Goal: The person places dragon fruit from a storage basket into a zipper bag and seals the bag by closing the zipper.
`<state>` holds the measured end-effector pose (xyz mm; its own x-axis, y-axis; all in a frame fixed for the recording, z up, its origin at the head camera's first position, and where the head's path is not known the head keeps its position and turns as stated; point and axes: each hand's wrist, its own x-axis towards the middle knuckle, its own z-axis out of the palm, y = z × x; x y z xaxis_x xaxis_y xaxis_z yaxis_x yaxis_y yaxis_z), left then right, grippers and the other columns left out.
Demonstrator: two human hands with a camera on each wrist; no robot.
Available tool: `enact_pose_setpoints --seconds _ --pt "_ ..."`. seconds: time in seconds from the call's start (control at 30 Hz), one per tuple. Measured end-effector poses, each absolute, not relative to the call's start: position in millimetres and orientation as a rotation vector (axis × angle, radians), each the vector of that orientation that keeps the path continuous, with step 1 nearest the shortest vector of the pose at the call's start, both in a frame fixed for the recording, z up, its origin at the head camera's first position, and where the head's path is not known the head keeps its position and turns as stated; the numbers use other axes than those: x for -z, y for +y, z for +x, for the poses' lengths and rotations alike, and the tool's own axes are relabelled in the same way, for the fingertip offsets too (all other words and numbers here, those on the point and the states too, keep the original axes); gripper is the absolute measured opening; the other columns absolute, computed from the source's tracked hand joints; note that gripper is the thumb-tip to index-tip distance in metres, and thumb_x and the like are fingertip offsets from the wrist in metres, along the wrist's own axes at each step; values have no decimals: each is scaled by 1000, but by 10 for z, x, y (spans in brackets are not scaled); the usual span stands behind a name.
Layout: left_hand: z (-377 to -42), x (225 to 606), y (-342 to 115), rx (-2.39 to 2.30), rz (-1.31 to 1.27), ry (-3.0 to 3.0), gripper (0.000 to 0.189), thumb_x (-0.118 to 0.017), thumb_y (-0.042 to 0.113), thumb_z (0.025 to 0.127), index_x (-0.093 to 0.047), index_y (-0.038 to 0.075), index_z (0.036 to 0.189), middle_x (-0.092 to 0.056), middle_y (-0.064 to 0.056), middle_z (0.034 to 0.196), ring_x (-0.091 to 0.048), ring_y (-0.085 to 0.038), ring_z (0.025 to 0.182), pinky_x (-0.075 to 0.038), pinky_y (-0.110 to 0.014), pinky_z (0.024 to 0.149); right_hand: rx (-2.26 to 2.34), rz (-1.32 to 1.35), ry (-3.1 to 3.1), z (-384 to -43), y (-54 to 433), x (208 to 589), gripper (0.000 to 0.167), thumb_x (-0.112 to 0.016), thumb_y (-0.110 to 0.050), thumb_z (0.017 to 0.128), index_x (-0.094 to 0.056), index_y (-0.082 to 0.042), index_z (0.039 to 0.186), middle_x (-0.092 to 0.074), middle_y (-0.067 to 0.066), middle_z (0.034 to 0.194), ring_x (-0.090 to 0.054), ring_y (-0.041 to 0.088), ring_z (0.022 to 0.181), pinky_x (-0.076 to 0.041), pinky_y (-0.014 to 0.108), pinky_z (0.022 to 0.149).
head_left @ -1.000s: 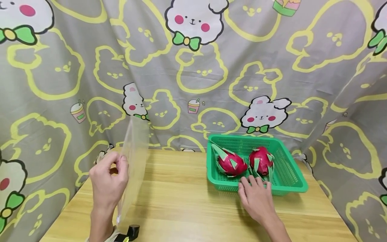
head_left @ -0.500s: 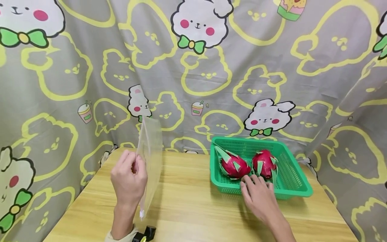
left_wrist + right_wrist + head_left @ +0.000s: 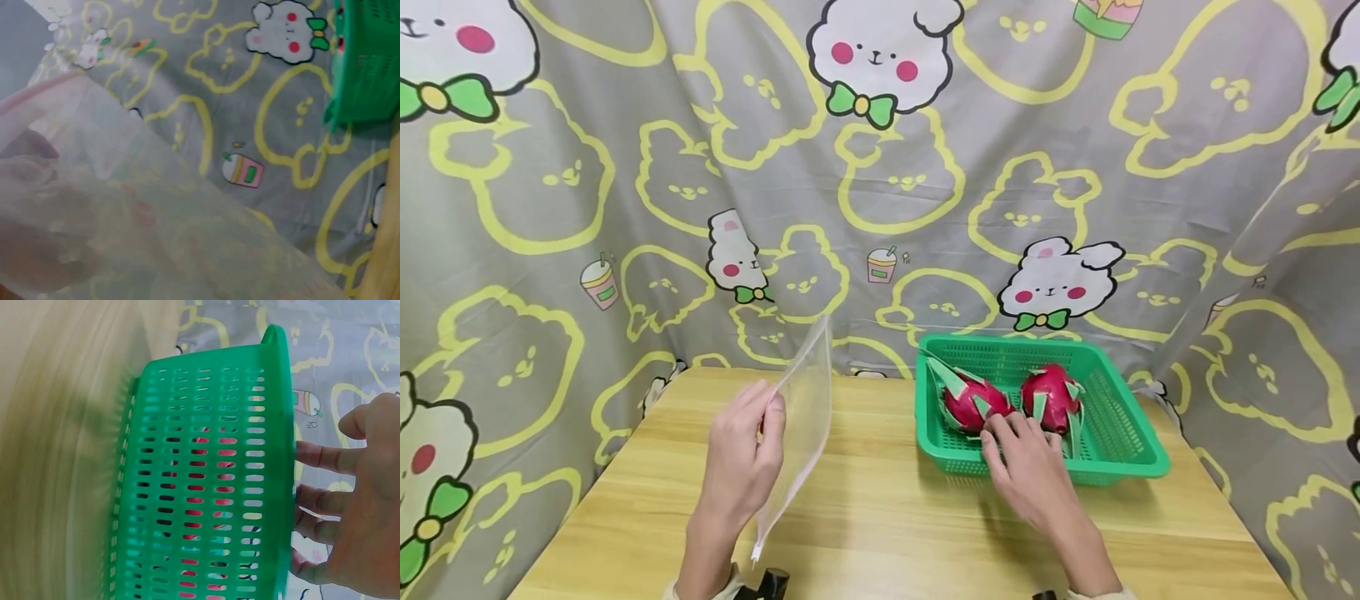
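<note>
On the left, my left hand pinches the edge of a translucent slider zip bag, held up above the table and slanting to the right. In the left wrist view the bag covers much of the picture, blurring the hand behind it. Two red dragon fruits with green scales lie in a green plastic basket. My right hand reaches over the basket's front rim, fingers spread by the left fruit. From the right wrist, the fingertips pass behind the rim, their ends hidden.
The wooden table stretches in front, with the basket at its back right. A grey curtain printed with rabbits surrounds the table on the back and sides.
My left hand has moved right with the bag, which now leans more to the right. My right hand has shifted slightly forward and left, its fingers further into the basket by the left fruit.
</note>
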<state>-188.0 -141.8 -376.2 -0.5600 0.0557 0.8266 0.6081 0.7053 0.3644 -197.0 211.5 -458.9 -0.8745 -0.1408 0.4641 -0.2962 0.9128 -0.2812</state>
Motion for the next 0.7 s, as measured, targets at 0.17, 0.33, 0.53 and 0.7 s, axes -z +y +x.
enact_pose_setpoints --seconds 0.17,0.33,0.53,0.7 --pt "-1945 3832 -1324 868 -425 -2033 40 -47 2 99 -37 18 63 -31 6 65 -29 -10 58 -24 -22 51 -458 338 -2543 -1969 2038 4510 16 -52 -31 106 -62 -19 105 -60 4 107 -52 29 101 -35 59 86" --pt "-1948 3875 -1214 756 -281 -2026 37 -47 7 97 -37 18 64 -32 5 64 -28 -10 54 -24 -26 46 -497 342 -2443 -1978 1891 4396 12 -54 -27 104 -61 -18 101 -60 5 104 -53 30 99 -32 64 95" --pt "-1918 3873 -1167 635 -219 -1994 34 -47 12 97 -39 17 65 -35 3 65 -30 -13 53 -26 -29 47 -630 425 -2365 -1928 1588 4177 12 -56 -29 104 -63 -20 103 -62 2 105 -55 25 103 -33 60 99" --pt "-1925 3905 -1077 663 -276 -1960 33 -51 10 95 -40 16 65 -34 5 64 -30 -11 52 -26 -27 47 -811 558 -2241 -1869 1337 4045 11 -59 -26 103 -65 -17 106 -62 -3 105 -58 17 104 -39 55 97"
